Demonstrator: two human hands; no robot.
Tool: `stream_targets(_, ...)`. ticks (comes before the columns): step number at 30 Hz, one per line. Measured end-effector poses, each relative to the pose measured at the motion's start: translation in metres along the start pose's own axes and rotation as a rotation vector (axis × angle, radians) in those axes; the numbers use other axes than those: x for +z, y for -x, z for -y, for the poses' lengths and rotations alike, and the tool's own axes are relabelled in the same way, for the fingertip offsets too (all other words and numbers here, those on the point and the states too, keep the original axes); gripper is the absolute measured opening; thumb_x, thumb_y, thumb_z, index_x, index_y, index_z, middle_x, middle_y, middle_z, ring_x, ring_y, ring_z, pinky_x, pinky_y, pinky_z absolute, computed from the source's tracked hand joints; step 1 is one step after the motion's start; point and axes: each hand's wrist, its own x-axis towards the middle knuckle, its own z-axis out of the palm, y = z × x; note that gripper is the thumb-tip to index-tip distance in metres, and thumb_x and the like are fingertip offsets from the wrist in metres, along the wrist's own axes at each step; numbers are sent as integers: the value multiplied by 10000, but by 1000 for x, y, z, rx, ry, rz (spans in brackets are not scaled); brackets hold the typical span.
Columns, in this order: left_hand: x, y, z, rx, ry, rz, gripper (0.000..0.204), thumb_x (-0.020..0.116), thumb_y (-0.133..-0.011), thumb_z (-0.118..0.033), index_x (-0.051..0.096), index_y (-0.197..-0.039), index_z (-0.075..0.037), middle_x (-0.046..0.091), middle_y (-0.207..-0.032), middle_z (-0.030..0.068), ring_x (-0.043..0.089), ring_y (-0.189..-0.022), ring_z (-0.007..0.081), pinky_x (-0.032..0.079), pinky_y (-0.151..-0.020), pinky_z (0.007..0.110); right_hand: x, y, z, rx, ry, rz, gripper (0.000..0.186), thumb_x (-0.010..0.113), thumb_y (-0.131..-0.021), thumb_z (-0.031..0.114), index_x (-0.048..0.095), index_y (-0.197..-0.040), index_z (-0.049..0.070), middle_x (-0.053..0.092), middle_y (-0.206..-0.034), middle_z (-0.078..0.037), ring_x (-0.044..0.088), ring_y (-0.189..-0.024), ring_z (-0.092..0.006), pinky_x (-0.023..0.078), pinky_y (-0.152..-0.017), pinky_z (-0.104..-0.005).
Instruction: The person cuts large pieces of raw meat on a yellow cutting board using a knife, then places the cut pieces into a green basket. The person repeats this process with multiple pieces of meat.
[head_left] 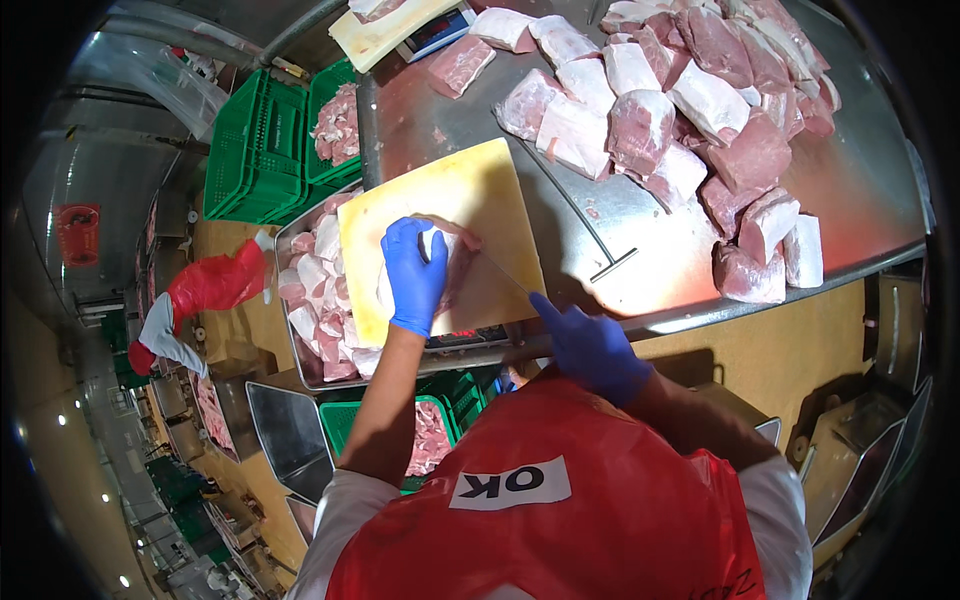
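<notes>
A yellowish cutting board [485, 185] lies at the near left of the steel table. On it is a piece of raw meat [459, 268], pale on top and pink at its right side. My left hand [412, 278], in a blue glove, is closed over the meat and partly covers it. To the right, my blue-gloved right hand [595, 352] grips a knife by its handle. The thin knife blade [505, 273] points up and left, with its tip at the meat's right side. Whether the tip is inside the meat, I cannot tell.
Many meat blocks [640, 130] are heaped on the steel table [690, 265], with a T-shaped metal tool [613, 264] beside them. Left of the board stands a steel tray [308, 372] of cut pieces. Green crates [257, 150] stand beyond; a person in red [215, 285] is at the left.
</notes>
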Motion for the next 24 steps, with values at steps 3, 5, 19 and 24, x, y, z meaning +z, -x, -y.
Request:
stream_targets(3, -14, -9, 10, 22, -16, 163, 529, 830, -846, -276, 637, -1292, -69, 643, -1263, 211, 587, -1208, 420, 474, -1065, 485, 18, 15, -24, 6, -355, -140, 601, 642, -980, 148, 514, -1563, 79, 752, -1026, -206, 754, -812, -371, 600, -756, -461)
stream_targets(5, -27, -10, 12, 41, -45, 305, 701, 871, -806, -388, 613, -1389, -98, 636, -1298, 210, 583, -1247, 433, 478, -1087, 489, 11, 11, -16, 35, -567, -224, 569, 614, -996, 135, 523, -1556, 91, 754, -1046, -221, 746, -871, -380, 590, -795, -455)
stream_targets(19, -29, 13, -2, 198, -91, 41, 196, 708, -941, -118, 705, -1129, -66, 659, -1164, 171, 595, -1087, 396, 467, -970, 483, 19, -22, 33, -36, -90, -232, 597, 596, -968, 121, 483, -1551, 65, 722, -942, -231, 736, -823, -413, 588, -735, -527)
stream_targets(24, -25, 15, 4, 187, -141, 64, 191, 692, -947, -152, 673, -1112, -58, 658, -1160, 167, 588, -1067, 403, 465, -954, 492, 38, -67, 45, -135, 37, -288, 566, 609, -938, 97, 514, -1495, 54, 732, -952, -208, 744, -792, -399, 594, -698, -527)
